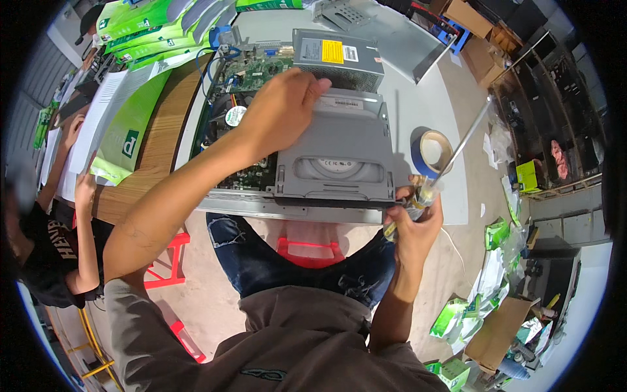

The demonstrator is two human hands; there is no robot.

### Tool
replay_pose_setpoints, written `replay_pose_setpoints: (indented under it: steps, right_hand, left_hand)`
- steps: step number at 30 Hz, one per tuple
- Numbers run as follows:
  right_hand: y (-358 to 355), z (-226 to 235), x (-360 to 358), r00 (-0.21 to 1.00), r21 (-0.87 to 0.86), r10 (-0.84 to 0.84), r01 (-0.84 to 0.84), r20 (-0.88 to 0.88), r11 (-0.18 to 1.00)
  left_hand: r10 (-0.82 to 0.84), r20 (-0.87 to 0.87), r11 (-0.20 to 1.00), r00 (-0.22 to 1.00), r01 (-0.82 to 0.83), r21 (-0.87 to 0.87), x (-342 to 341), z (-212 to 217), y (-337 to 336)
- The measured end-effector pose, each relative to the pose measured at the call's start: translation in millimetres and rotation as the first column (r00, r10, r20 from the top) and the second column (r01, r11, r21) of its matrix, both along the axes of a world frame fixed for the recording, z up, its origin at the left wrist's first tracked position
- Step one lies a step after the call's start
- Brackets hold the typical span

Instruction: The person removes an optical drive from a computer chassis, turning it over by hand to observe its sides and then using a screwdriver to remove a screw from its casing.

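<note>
An opened computer case lies flat on the table in front of me. Inside it, a green circuit board shows at the far left, and a metal power supply with a yellow label sits at the far right. A grey drive bracket covers the near right part. My left hand is closed at the bracket's far left edge, by the power supply; what its fingers grip is hidden. My right hand holds a screwdriver by its handle beside the case's near right corner, the long shaft pointing up and away.
A roll of tape lies right of the case. A metal panel is at the back right, and green packages are piled at the back left. At left, another person's hand touches a green-and-white package. A red stool is below me.
</note>
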State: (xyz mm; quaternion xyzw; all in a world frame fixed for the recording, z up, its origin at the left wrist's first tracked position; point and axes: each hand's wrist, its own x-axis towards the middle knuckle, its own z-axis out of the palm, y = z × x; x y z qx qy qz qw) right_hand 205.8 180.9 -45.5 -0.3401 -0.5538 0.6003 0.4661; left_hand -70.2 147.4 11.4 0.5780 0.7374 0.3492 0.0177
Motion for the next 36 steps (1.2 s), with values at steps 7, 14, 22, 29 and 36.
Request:
replay_pose_setpoints:
  steps: [7,14,22,29,36]
  right_hand:
    - [11,5,0,0.998,-0.139,0.063,-0.066,-0.028,0.988]
    - [21,8,2,0.983,-0.181,0.165,-0.178,-0.085,0.967]
    - [23,6,1,0.969,-0.177,0.201,-0.225,-0.146,0.958]
    - [20,0,1,0.975,-0.182,0.150,-0.179,-0.162,0.967]
    - [17,-3,1,0.990,-0.098,0.118,-0.125,-0.078,0.987]
  left_hand:
    - [0.041,-0.046,0.999,0.998,-0.041,-0.014,-1,4,5]
    - [0.061,-0.005,0.998,0.998,-0.061,-0.004,-4,4,11]
    - [0.029,-0.034,0.994,0.999,-0.032,-0.102,-8,4,10]
    - [-0.005,-0.002,0.999,1.000,0.005,0.033,-12,-5,11]
    - [-0.091,-0.170,0.986,0.981,0.112,0.121,-15,-5,9]
